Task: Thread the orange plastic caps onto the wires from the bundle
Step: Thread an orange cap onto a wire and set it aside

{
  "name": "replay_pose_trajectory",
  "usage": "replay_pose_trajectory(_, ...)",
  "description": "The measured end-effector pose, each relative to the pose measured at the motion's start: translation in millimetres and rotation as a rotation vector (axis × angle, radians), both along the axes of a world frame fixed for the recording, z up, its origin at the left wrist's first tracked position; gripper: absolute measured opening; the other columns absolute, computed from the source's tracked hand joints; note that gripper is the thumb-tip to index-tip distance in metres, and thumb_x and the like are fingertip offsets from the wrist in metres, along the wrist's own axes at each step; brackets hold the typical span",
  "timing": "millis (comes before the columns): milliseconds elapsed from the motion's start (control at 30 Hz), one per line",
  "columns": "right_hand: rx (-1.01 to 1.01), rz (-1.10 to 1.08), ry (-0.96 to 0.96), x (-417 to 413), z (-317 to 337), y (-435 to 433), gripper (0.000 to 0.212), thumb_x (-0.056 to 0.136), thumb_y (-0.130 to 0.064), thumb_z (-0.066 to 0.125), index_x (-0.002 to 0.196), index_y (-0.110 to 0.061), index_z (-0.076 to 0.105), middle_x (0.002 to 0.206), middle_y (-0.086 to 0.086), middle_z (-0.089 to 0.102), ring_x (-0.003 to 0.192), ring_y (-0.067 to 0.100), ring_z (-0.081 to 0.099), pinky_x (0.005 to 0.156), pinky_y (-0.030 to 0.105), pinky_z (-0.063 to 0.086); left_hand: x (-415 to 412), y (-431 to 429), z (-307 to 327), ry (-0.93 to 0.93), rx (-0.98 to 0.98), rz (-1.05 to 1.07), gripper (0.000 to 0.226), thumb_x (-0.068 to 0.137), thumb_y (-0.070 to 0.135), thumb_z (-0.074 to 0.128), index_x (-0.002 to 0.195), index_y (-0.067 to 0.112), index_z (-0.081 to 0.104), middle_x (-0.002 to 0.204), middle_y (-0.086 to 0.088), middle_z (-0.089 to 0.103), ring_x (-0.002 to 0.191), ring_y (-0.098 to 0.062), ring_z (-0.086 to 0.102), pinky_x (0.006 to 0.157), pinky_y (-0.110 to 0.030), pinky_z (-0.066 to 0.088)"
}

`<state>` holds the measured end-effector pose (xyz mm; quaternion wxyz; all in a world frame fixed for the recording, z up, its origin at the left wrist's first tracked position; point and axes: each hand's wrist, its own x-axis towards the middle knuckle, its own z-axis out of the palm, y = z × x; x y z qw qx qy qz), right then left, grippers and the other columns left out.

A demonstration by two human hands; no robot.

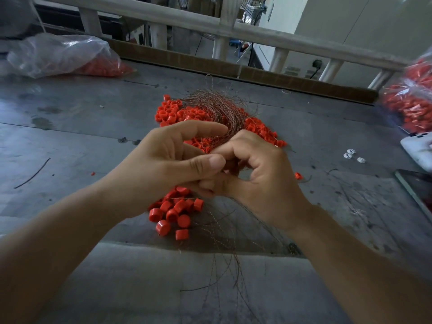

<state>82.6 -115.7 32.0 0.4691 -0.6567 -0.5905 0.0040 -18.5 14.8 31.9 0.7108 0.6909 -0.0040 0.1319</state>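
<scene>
Starting nearest the viewer, loose wire ends (224, 260) trail across the worktop (70, 118) on the near side of the cap heap (174, 113). A cluster of caps (171, 215) at the heap's near edge lies among them; these are probably already threaded, though no join is plainly visible. Over the heap's middle the left hand (168, 164) and right hand (259, 176) meet. The right fingers (236, 148) are curled tight round strands of the wire bundle (217, 106). The left thumb and curled fingers (201, 128) close at the same spot, seemingly pinching one strand. Whether a cap sits between them cannot be told. The bundle fans out over the heap's far half. Well beyond the heap, two plastic bags of caps lie at far left (63, 54) and far right (411, 97). Risk noted: the strands are fine and tangled, so drawing one free may drag its neighbours and scatter caps. A bent or frayed tip would likely miss the cap's hole. The forearms pass close over the trailing ends and could snag them.
</scene>
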Motion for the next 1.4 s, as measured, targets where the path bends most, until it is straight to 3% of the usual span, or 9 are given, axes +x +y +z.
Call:
replay_pose_trajectory(67, -0.011, 0.015, 0.034, 1.6, 1.6, -1.1, 0.043, 0.063, -0.025, 0.075, 0.103, -0.021, 0.058, 0.087, -0.005, 0.057, 0.079, 0.002, 0.055, 0.070, 0.018, 0.047, -0.3, 4.1, 2.9, -0.008, -0.011, 0.008, 0.056, 0.058, 0.037, 0.083, 0.109, 0.022, 0.064, 0.073, -0.012, 0.070, 0.058, -0.019, 0.066, 0.050, -0.023, 0.052)
replay_pose_trajectory(133, -0.066, 0.036, 0.118, 4.9, 4.0, -3.2, 0.050, 0.066, -0.027, 0.073, 0.111, -0.027, 0.051, 0.095, -0.012, 0.059, 0.090, -0.001, 0.058, 0.080, 0.017, 0.048, -2.0, 8.1, 6.4, -0.055, -0.067, -0.026, 0.051, 0.058, 0.035, 0.081, 0.106, 0.024, 0.067, 0.072, -0.009, 0.070, 0.054, -0.016, 0.064, 0.047, -0.021, 0.050)
replay_pose_trajectory(300, -0.053, 0.027, 0.130, 8.4, 3.6, -3.4, 0.020, 0.081, -0.011, 0.063, 0.099, -0.020, 0.061, 0.085, -0.019, 0.060, 0.081, -0.008, 0.059, 0.074, 0.009, 0.044, -3.8, 11.8, 10.4, -0.117, -0.146, 0.041, 0.031, 0.061, 0.019, 0.068, 0.091, 0.022, 0.072, 0.071, 0.002, 0.071, 0.059, -0.006, 0.066, 0.050, -0.016, 0.050)
replay_pose_trajectory(467, 0.030, -0.135, -0.050, 13.2, 10.3, -7.3, 0.013, 0.081, -0.014, 0.062, 0.092, -0.017, 0.067, 0.080, -0.017, 0.057, 0.078, -0.002, 0.056, 0.069, 0.009, 0.041, -4.0, 17.4, 7.9, -0.096, -0.059, 0.152, 0.023, 0.069, 0.008, 0.056, 0.079, 0.020, 0.074, 0.068, 0.003, 0.070, 0.060, -0.004, 0.066, 0.052, -0.015, 0.050)
replay_pose_trajectory(533, -0.012, -0.176, -0.064, 15.8, 10.9, -8.0, 0.011, 0.080, -0.014, 0.064, 0.090, -0.016, 0.069, 0.079, -0.016, 0.057, 0.075, 0.000, 0.056, 0.067, 0.008, 0.040, -3.4, 21.9, 6.7, -0.082, 0.024, 0.217, 0.014, 0.065, 0.017, 0.064, 0.075, 0.019, 0.073, 0.065, 0.002, 0.069, 0.059, -0.006, 0.065, 0.053, -0.016, 0.050)
replay_pose_trajectory(733, -0.232, -0.237, -0.109, 20.8, 8.1, -7.9, 0.007, 0.080, -0.015, 0.068, 0.085, -0.014, 0.072, 0.075, -0.020, 0.056, 0.071, -0.003, 0.055, 0.067, 0.005, 0.039, -1.4, 27.6, 5.0, -0.030, 0.249, 0.373, 0.031, 0.045, 0.034, 0.072, 0.074, 0.022, 0.070, 0.064, 0.001, 0.068, 0.055, -0.011, 0.065, 0.054, -0.016, 0.052)
replay_pose_trajectory(867, -0.426, -0.192, -0.139, 22.6, 6.6, -8.5, 0.007, 0.081, -0.018, 0.067, 0.086, -0.017, 0.072, 0.072, -0.024, 0.053, 0.072, -0.007, 0.053, 0.070, 0.003, 0.040, 0.1, 31.1, 2.2, 0.083, 0.506, 0.410, 0.031, 0.041, 0.048, 0.065, 0.064, 0.027, 0.071, 0.065, 0.012, 0.069, 0.056, 0.001, 0.063, 0.056, -0.005, 0.047)
replay_pose_trajectory(1133, -0.623, -0.155, -0.160, 21.3, 7.1, -9.7, 0.009, 0.084, -0.023, 0.065, 0.090, -0.021, 0.071, 0.085, -0.014, 0.064, 0.075, -0.005, 0.054, 0.070, 0.008, 0.042, 1.3, 32.6, -0.8, 0.236, 0.642, 0.262, 0.037, 0.035, 0.058, 0.061, 0.061, 0.033, 0.071, 0.052, 0.009, 0.065, 0.045, 0.000, 0.056, 0.048, -0.010, 0.045)
replay_pose_trajectory(1400, -0.677, -0.150, -0.172, 20.4, 6.2, -9.2, 0.010, 0.084, -0.023, 0.064, 0.090, -0.021, 0.071, 0.089, -0.012, 0.066, 0.074, -0.006, 0.052, 0.071, 0.006, 0.041, 9.1, 38.8, -12.6, 0.269, 0.659, 0.432, 0.032, 0.052, 0.052, 0.067, 0.058, 0.020, 0.069, 0.056, 0.001, 0.063, 0.045, -0.005, 0.050, 0.043, -0.009, 0.039)
